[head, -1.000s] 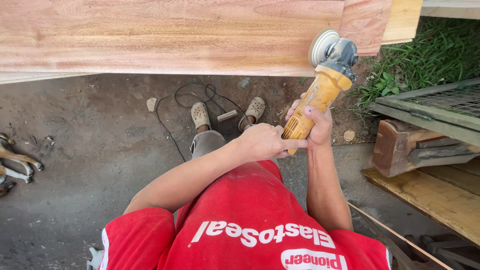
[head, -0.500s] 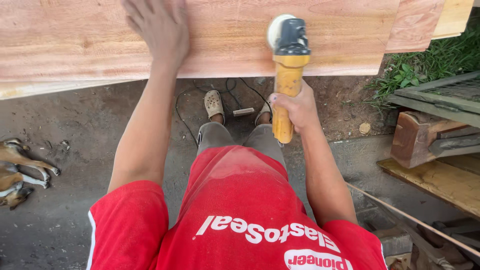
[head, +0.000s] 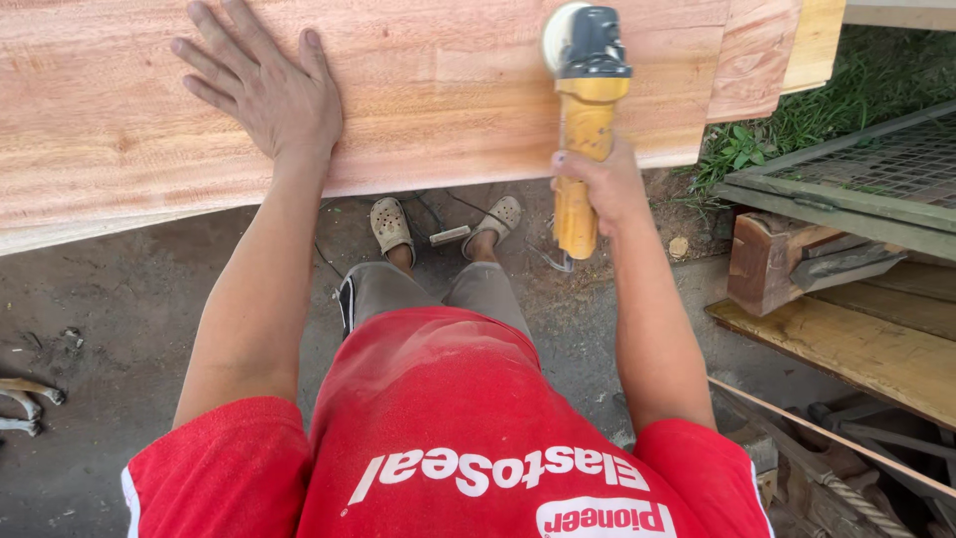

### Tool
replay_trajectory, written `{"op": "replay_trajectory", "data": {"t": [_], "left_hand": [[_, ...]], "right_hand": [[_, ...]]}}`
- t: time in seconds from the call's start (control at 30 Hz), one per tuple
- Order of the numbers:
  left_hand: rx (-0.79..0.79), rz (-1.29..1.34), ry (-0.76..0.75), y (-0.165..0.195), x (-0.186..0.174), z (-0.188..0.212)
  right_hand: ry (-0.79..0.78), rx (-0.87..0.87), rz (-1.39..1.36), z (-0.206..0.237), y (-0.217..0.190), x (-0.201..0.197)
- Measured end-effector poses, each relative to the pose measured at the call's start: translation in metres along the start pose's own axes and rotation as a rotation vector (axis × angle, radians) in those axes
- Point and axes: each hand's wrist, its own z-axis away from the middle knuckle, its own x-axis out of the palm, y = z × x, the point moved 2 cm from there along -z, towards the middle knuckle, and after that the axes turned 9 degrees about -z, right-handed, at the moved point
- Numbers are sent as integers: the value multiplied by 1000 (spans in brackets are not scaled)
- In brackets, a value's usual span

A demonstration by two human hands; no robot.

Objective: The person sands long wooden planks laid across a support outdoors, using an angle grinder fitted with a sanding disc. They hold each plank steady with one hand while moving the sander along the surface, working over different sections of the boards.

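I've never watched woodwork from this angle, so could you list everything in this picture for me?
Wooden panel: one, reddish-pink, across the top, raised above the ground.
Power sander: one, yellow body with black head, its disc on the panel.
Cord: one, dark, on the ground under the panel.
Wire mesh frame: one, grey-green, right side.
Wood block: one, reddish-brown, right, on a yellow plank.
Grass: green patch, upper right.
Ground: grey-brown dirt, below.
Shoes: two, beige, on the person's feet.
Shirt: one, red with white print.
Left hand: flat on the panel, fingers spread.
Right hand: gripping the sander's handle.
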Motion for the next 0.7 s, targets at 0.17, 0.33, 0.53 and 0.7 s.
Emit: {"op": "replay_trajectory", "data": {"t": [0.17,0.33,0.53,0.7], "left_hand": [[-35,-12,-5,8,1,1],[-72,-30,0,19,-4,4],[-104,-42,15,31,-9,6],[-114,-51,14,37,-11,7]], "right_hand": [[10,-70,-56,-26,-30,-82],[24,-74,-245,-43,-48,-131],[-109,-55,-132,-57,-41,-73],[-231,-145,-29,-61,-41,-39]]}}
